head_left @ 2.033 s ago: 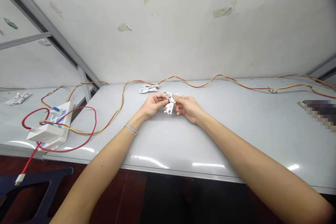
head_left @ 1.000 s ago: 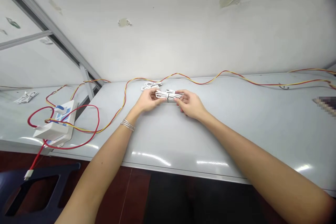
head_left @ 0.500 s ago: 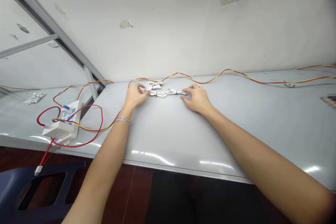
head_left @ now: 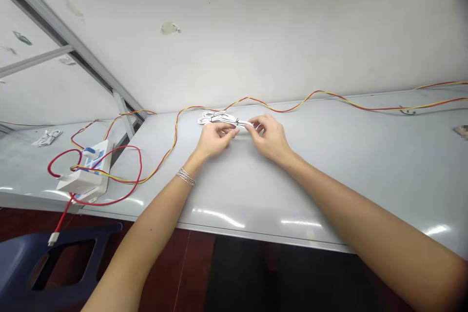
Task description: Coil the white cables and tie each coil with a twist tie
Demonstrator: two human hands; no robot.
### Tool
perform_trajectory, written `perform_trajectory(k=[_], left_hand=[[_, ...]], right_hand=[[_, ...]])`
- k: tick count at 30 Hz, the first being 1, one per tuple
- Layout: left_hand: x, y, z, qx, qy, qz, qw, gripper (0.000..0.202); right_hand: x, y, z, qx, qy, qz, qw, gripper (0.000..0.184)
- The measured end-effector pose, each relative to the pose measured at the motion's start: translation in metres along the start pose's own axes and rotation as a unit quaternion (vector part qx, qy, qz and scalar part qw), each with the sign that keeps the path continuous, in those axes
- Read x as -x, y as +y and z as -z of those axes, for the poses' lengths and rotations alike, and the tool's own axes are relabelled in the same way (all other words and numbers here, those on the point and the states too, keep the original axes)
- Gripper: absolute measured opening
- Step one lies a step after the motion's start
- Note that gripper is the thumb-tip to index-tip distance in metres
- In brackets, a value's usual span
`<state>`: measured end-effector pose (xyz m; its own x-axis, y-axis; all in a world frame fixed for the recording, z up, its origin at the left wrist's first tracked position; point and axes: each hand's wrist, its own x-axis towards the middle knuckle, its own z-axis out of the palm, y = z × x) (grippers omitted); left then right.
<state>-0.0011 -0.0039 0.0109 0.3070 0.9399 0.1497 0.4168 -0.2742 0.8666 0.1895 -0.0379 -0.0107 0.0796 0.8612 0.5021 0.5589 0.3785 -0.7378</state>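
Coiled white cables (head_left: 214, 116) lie in tied bundles near the back of the grey tabletop, partly overlapping. A dark tie (head_left: 237, 122) wraps the bundle that reaches right, towards my fingers. My right hand (head_left: 270, 137) is closed, pinching the right end of this white cable between thumb and fingers. Just left of it, my left hand (head_left: 216, 140) has its thumb and curled fingers together at the bundle's near side, seemingly gripping the cable. Its fingertips partly cover the lower loops. The two hands are close together, a small gap between them.
A red and yellow wire (head_left: 278, 110) runs along the wall edge. At left stand a white power strip (head_left: 104, 175) with a plugged-in adapter and looping red cable (head_left: 141, 156). Another white cable bundle (head_left: 47, 138) lies far left. A blue chair (head_left: 78, 234) stands below the table edge.
My left hand has moved right, closer to my right hand. My right hand shifted slightly left. The tied white bundles, lying end to end before, now overlap more closely.
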Motion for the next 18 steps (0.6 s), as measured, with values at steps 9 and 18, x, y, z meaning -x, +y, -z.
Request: perform_trajectory(k=[9, 18], left_hand=[[0.0002, 0.0017, -0.0042, 0.159, -0.023, 0.031, 0.987, 0.052], [0.0001, -0.0015, -0.0065, 0.161, -0.102, 0.032, 0.981, 0.035]], right_hand=[[0.0083, -0.0050, -0.0033, -0.056, -0.090, 0.009, 0.994, 0.030], [0.0056, 0.0029, -0.0034, -0.194, -0.142, -0.072, 0.968, 0.037]])
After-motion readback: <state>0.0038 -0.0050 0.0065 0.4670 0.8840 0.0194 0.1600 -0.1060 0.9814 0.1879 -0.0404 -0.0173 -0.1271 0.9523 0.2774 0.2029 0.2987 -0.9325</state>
